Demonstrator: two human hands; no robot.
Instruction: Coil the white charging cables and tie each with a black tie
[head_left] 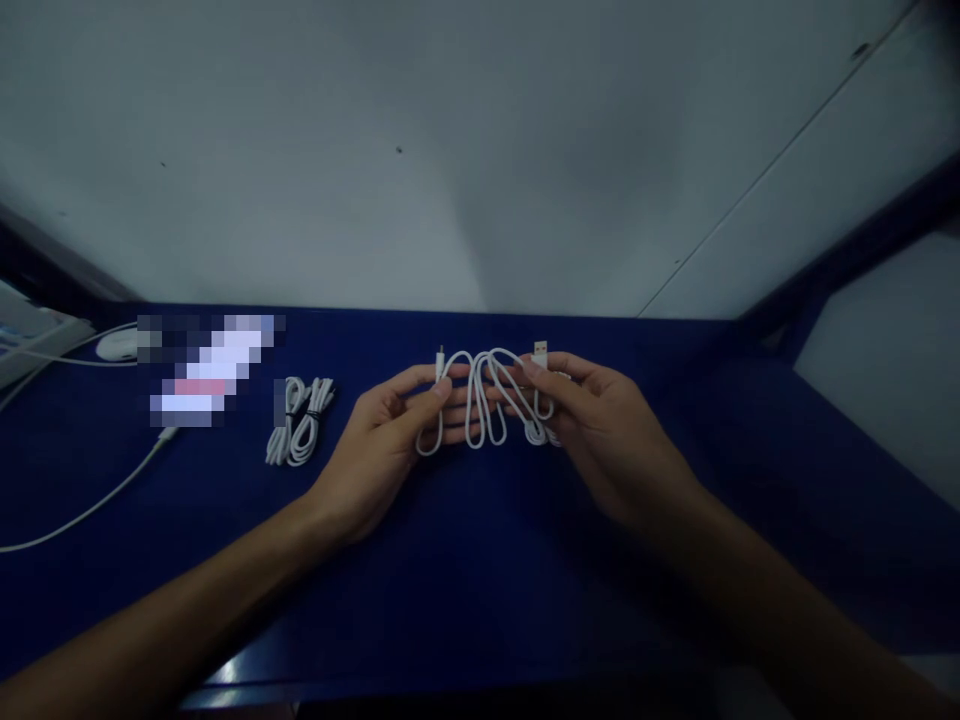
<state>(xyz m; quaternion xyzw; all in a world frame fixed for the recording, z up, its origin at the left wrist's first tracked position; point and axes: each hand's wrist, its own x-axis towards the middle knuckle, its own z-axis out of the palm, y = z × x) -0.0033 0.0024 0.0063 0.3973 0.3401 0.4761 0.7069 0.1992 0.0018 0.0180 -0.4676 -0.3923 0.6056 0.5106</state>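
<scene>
While both thumbs press on its strands, a white cable (478, 362) hangs in loose loops between the left hand (394, 420) and the right hand (611, 430), to the right of the tied bundles (306, 428) on a blue table (465, 600). The left hand, nearer the bundles, is partly curled, pinching the cable beside its small plug (440, 366), the other fingers stretched out behind the loops. The right hand, farther from the bundles, is also partly closed, gripping the cable by its USB plug (540, 353). Below its fingers shows a white coil (535, 433); whether it is the same cable, I cannot tell. Left of the bundles lies a pixelated bright device (214, 365) with a white cord (112, 505) at its near end. Beyond the bundles rises a pale wall (375, 200).
</scene>
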